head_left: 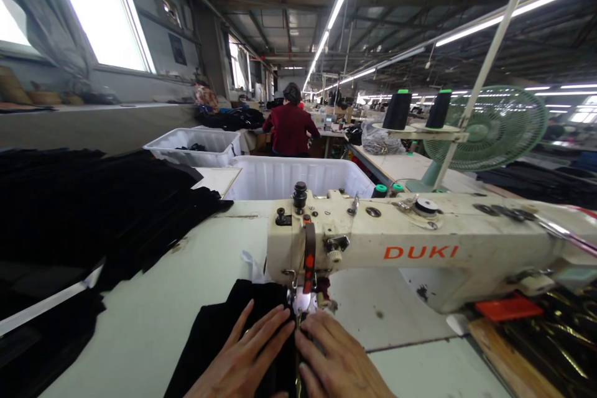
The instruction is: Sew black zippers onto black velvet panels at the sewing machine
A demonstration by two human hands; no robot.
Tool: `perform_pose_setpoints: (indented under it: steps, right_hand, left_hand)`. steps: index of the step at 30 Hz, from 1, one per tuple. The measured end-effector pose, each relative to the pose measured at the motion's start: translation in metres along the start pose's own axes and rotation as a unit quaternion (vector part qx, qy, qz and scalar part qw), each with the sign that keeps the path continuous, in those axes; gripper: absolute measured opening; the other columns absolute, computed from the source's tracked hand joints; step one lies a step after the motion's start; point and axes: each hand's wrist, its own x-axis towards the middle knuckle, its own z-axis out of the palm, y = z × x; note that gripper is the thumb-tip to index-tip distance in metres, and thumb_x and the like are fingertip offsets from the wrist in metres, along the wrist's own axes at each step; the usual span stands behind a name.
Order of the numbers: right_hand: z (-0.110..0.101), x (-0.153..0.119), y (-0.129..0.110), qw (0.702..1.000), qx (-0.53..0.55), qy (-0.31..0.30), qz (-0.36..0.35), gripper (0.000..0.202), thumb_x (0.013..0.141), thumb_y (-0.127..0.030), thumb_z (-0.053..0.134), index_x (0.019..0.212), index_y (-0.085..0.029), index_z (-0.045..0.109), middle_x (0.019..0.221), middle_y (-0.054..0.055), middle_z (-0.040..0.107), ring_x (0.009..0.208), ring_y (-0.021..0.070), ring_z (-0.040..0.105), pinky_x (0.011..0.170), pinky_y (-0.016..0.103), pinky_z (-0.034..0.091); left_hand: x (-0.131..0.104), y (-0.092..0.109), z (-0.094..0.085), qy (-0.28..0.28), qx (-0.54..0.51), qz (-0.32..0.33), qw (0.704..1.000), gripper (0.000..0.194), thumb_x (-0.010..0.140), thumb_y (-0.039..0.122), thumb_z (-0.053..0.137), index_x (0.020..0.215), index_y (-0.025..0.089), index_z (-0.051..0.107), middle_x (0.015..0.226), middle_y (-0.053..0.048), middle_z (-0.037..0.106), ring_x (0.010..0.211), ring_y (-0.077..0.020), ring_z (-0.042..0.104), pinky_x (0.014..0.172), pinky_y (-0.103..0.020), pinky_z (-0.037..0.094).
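My left hand [254, 348] lies flat with its fingers stretched out on a piece of black fabric [205, 336], just left of the needle area. Close beside it, my right hand [333, 351] has its fingers bent and pressed together along a narrow strip with a gold line, which looks like a zipper [298, 379]. The strip runs between both hands toward the lit presser foot [302, 305] of the white sewing machine [364, 249]. My right fingers partly cover the strip, and the fabric edge beneath them is hidden.
Stacked black fabric [93, 211] covers the table's left side. White plastic bins [298, 171] stand behind the machine. Black thread cones [398, 111] and a green fan [485, 127] are at back right. Gold-lined black strips [559, 336] lie at right. A person [291, 124] sits ahead.
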Motion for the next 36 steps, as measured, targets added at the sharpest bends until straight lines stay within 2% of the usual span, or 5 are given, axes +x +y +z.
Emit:
perform_pose_setpoints:
  steps: [7, 19, 24, 32, 36]
  right_hand:
    - [-0.001, 0.003, 0.008, 0.994, 0.047, -0.075, 0.058, 0.039, 0.09, -0.022, 0.061, 0.129, -0.02, 0.059, 0.122, 0.006, 0.066, 0.112, 0.0213, 0.062, 0.101, 0.032, 0.051]
    - [0.014, 0.012, 0.024, 0.998, -0.06, 0.008, 0.002, 0.033, 0.093, -0.027, 0.059, 0.125, -0.017, 0.061, 0.118, 0.009, 0.07, 0.105, 0.0266, 0.068, 0.093, 0.039, 0.056]
    - [0.012, 0.017, 0.022, 0.999, -0.045, 0.007, 0.004, 0.034, 0.092, -0.023, 0.06, 0.125, -0.016, 0.061, 0.119, 0.01, 0.07, 0.106, 0.0278, 0.067, 0.093, 0.041, 0.056]
    - [0.016, 0.012, 0.026, 0.999, -0.043, -0.027, 0.012, 0.039, 0.096, -0.026, 0.055, 0.134, -0.017, 0.056, 0.125, 0.009, 0.067, 0.114, 0.0277, 0.064, 0.1, 0.044, 0.052]
    - [0.021, 0.006, 0.028, 0.999, -0.047, -0.01, 0.015, 0.038, 0.097, -0.028, 0.055, 0.134, -0.018, 0.057, 0.128, 0.009, 0.066, 0.118, 0.0273, 0.062, 0.1, 0.042, 0.053]
  left_hand:
    - [0.002, 0.0, 0.0, -0.002, -0.007, -0.011, 1.0, 0.063, 0.088, 0.047, 0.065, 0.142, 0.019, 0.049, 0.138, -0.01, 0.059, 0.127, -0.0297, 0.055, 0.109, -0.05, 0.04]
    - [0.016, -0.009, -0.003, 0.029, -0.034, -0.032, 0.998, 0.069, 0.08, 0.031, 0.068, 0.145, 0.024, 0.045, 0.135, -0.008, 0.061, 0.125, -0.0291, 0.055, 0.112, -0.05, 0.037]
    - [0.018, -0.008, -0.006, 0.024, -0.029, -0.041, 0.998, 0.068, 0.079, 0.029, 0.069, 0.144, 0.023, 0.048, 0.135, -0.009, 0.061, 0.123, -0.0289, 0.056, 0.111, -0.049, 0.038]
    - [0.023, -0.009, -0.009, 0.043, -0.034, -0.023, 0.998, 0.086, 0.08, 0.026, 0.068, 0.155, 0.022, 0.026, 0.131, -0.01, 0.064, 0.12, -0.0273, 0.059, 0.11, -0.05, 0.039]
    - [0.021, -0.008, -0.013, 0.024, -0.047, -0.032, 0.998, 0.075, 0.08, 0.028, 0.067, 0.149, 0.021, 0.039, 0.131, -0.01, 0.064, 0.12, -0.0281, 0.059, 0.111, -0.052, 0.037]
